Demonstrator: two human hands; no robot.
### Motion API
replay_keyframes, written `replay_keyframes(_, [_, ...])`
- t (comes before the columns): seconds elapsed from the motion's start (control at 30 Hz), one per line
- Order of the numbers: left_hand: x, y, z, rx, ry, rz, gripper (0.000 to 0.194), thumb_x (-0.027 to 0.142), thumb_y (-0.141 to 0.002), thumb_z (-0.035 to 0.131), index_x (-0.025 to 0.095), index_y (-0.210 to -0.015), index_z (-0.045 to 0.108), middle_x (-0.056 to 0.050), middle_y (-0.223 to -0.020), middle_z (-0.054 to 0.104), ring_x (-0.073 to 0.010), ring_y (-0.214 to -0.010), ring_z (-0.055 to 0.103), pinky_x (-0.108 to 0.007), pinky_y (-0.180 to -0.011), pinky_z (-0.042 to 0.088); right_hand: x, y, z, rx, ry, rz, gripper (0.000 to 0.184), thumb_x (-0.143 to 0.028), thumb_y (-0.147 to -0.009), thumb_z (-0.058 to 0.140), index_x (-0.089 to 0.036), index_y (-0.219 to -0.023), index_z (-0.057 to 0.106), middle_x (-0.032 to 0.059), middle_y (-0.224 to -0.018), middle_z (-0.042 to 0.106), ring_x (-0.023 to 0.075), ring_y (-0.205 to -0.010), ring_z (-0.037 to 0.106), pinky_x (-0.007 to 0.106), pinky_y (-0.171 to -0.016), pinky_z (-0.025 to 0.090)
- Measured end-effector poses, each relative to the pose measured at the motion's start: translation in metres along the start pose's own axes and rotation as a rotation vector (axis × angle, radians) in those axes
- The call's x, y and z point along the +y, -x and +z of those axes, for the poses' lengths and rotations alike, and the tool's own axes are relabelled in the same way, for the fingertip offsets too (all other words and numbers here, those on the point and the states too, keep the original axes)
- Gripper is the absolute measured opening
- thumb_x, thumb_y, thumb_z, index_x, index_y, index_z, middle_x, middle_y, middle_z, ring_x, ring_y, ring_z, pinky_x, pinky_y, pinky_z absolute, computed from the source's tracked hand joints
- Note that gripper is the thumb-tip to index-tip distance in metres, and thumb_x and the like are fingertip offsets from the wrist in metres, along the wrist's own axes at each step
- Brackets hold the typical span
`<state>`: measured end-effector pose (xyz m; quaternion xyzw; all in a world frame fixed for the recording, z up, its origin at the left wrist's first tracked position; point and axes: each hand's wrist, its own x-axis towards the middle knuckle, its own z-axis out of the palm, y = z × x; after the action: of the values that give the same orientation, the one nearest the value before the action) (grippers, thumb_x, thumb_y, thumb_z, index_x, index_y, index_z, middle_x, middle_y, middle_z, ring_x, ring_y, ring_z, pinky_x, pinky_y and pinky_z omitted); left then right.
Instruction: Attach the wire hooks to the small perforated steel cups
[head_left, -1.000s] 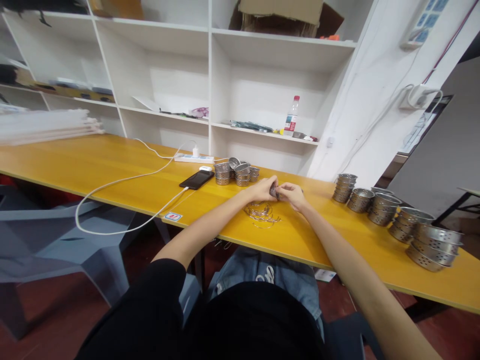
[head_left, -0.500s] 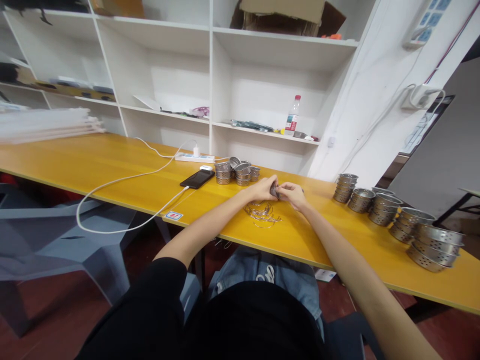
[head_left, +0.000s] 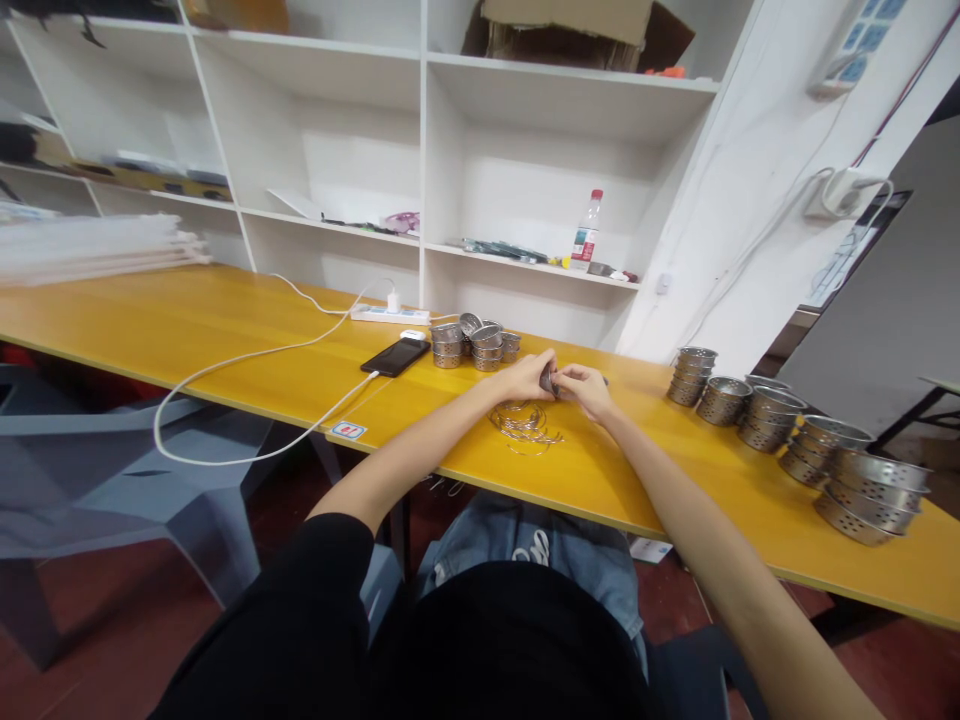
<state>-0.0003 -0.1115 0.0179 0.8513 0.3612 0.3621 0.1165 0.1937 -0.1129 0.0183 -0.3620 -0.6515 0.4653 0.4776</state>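
Note:
Over the yellow table, my left hand (head_left: pixel 531 376) is closed around a small perforated metal cup (head_left: pixel 548 381), tilted and partly covered by the fingers. My right hand (head_left: pixel 587 390) meets it from the other side, thumb and fingers pinched together at the cup's edge. Whatever the right fingertips hold is too small to make out; a little dark tip shows just beyond that hand. Below the hands lies a loose tangle of thin shiny wire pieces (head_left: pixel 523 424).
Stacked perforated metal cups (head_left: pixel 870 490) line the table's right side. More cups (head_left: pixel 486 345) stand behind my left hand. Left of them are a black phone (head_left: pixel 395 357) on a white cable (head_left: pixel 247 357) and a power strip (head_left: pixel 388 315). White shelves (head_left: pixel 525 160) rise behind the table (head_left: pixel 622 470).

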Motion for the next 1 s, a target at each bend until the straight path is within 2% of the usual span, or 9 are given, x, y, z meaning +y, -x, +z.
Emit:
replay_keyframes(0.3, [0.001,0.001,-0.001,0.022,-0.005,-0.014,0.056,0.031,-0.065,0.089,0.023,-0.105,0.051,0.001,-0.095,0.067,-0.0182,-0.084,0.063,-0.028,-0.073,0.046,-0.001,0.004,-0.003,-0.047,-0.044,0.014,0.056,-0.059,-0.046,0.103,-0.02,-0.074,0.074,0.0015,-0.077,0.071,0.0157,-0.073,0.063,0.033,-0.072,0.059])
replay_keyframes(0.43, [0.001,0.002,0.002,0.034,0.069,-0.034,0.059,0.033,-0.063,0.091,0.023,-0.103,0.049,0.002,-0.091,0.065,-0.0177,-0.083,0.063,-0.027,-0.073,0.046,-0.001,0.003,-0.005,0.052,-0.044,-0.019,0.061,-0.059,-0.041,0.105,-0.021,-0.078,0.075,0.0031,-0.087,0.073,0.0183,-0.079,0.066,0.034,-0.072,0.061])
replay_keyframes(0.53, [-0.001,0.002,0.005,0.059,0.144,-0.032,0.064,0.033,-0.062,0.093,0.022,-0.107,0.048,0.002,-0.093,0.066,-0.0178,-0.083,0.064,-0.028,-0.074,0.047,0.0,0.001,-0.009,0.126,-0.037,-0.04,0.062,-0.057,-0.038,0.105,-0.022,-0.079,0.074,0.0036,-0.084,0.074,0.0203,-0.079,0.068,0.038,-0.077,0.062])
replay_keyframes(0.63, [-0.004,0.004,0.006,0.066,0.232,-0.006,0.075,0.031,-0.063,0.094,0.021,-0.121,0.047,0.0,-0.096,0.069,-0.0195,-0.087,0.067,-0.031,-0.081,0.05,0.002,-0.002,-0.012,0.13,0.025,-0.094,0.054,-0.058,-0.048,0.102,-0.022,-0.078,0.076,0.0059,-0.082,0.075,0.0237,-0.083,0.07,0.042,-0.088,0.062])
replay_keyframes(0.73, [-0.008,0.006,0.007,0.068,0.293,-0.018,0.082,0.031,-0.063,0.095,0.021,-0.128,0.046,-0.001,-0.097,0.072,-0.0211,-0.09,0.07,-0.033,-0.085,0.051,0.004,-0.005,-0.011,0.155,0.198,-0.246,0.043,-0.06,-0.064,0.093,-0.021,-0.079,0.079,0.009,-0.091,0.079,0.0267,-0.091,0.071,0.044,-0.096,0.059])
replay_keyframes(0.83, [-0.008,0.007,0.009,0.075,0.333,-0.03,0.084,0.031,-0.062,0.097,0.02,-0.129,0.048,-0.002,-0.099,0.073,-0.0214,-0.09,0.07,-0.033,-0.085,0.052,0.006,-0.006,-0.008,0.198,0.346,-0.366,0.038,-0.058,-0.075,0.083,-0.02,-0.079,0.08,0.0093,-0.09,0.078,0.026,-0.091,0.071,0.043,-0.095,0.057])
replay_keyframes(1.0, [0.003,0.005,0.014,0.092,0.4,0.019,0.08,0.031,-0.065,0.095,0.02,-0.129,0.049,-0.006,-0.108,0.075,-0.0208,-0.098,0.071,-0.031,-0.09,0.053,0.005,-0.002,-0.001,0.193,0.472,-0.445,0.022,-0.041,-0.087,0.073,-0.02,-0.084,0.08,0.0079,-0.092,0.077,0.0233,-0.09,0.07,0.038,-0.09,0.054])
